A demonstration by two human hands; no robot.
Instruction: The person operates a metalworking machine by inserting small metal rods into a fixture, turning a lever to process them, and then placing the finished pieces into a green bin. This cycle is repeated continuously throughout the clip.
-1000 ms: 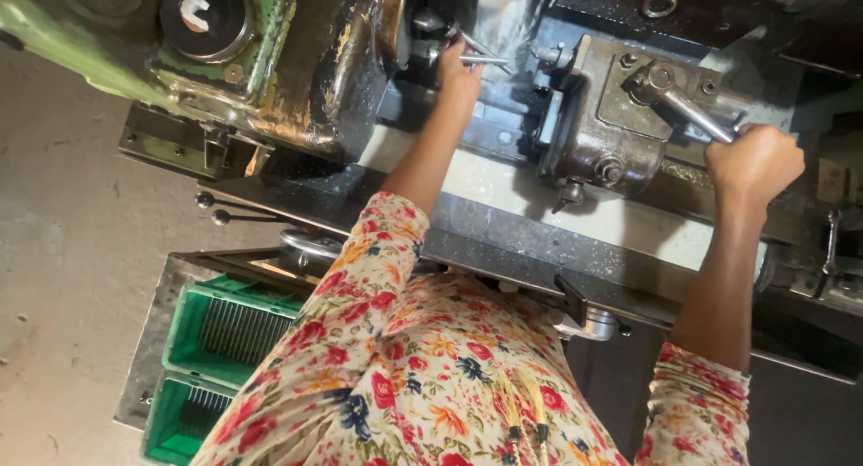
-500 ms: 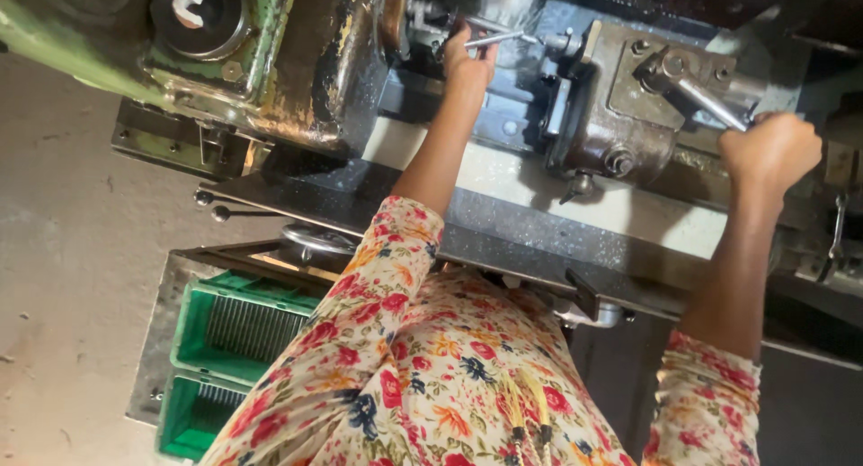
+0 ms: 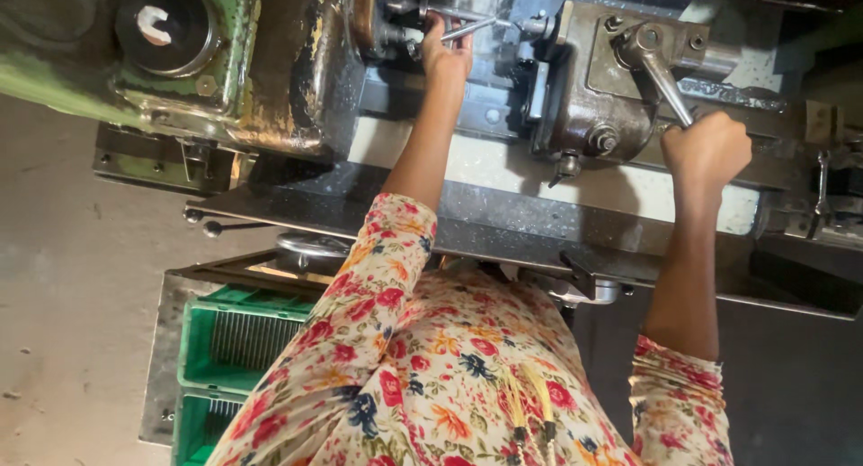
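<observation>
Green crates, contents indistinct

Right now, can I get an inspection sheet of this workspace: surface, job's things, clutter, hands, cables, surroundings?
Surface: grey metal machine bed, stained and worn.
Job's things: long metal lever on the grey machine housing; thin metal rod by the spindle area.
Clutter: nothing seen.
Hands: left hand has its grip at the thin metal rod; right hand is closed on the long metal lever's end.
Cables: nothing seen.
Surroundings: green machine body, green plastic crates, concrete floor.
</observation>
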